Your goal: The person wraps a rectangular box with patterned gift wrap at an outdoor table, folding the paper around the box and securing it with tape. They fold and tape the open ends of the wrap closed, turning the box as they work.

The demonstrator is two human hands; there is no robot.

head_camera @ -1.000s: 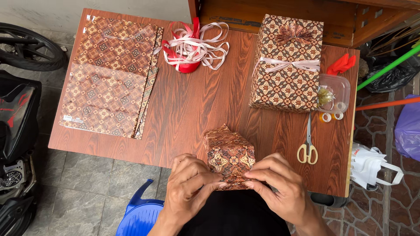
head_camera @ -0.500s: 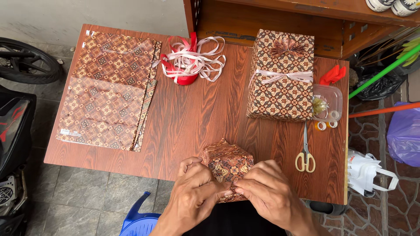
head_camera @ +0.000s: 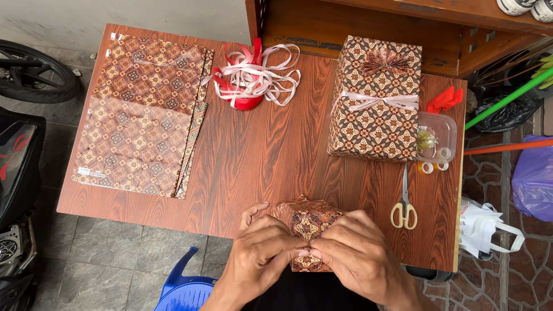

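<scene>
At the near edge of the wood-grain table, both hands press on a small parcel wrapped in glossy brown patterned paper. The left hand grips its left side and the right hand its right side, fingertips meeting over the near face, where the paper folds into a flap. The parcel sits between the two hands, its far top corner showing past the knuckles. Below the table edge a blue plastic chair shows on the grey tile floor.

Just right of the hands lie scissors with cream handles and thin steel blades pointing away. Beyond them stand a clear plastic tub and small tape rolls.

Further off stands a big box in the same patterned paper, tied with a pale ribbon band and topped with a pleated paper fan. To the far left, flat sheets of patterned wrapping paper lie stacked, shiny under clear film. Between them sits a loose tangle of red and white ribbon.
</scene>
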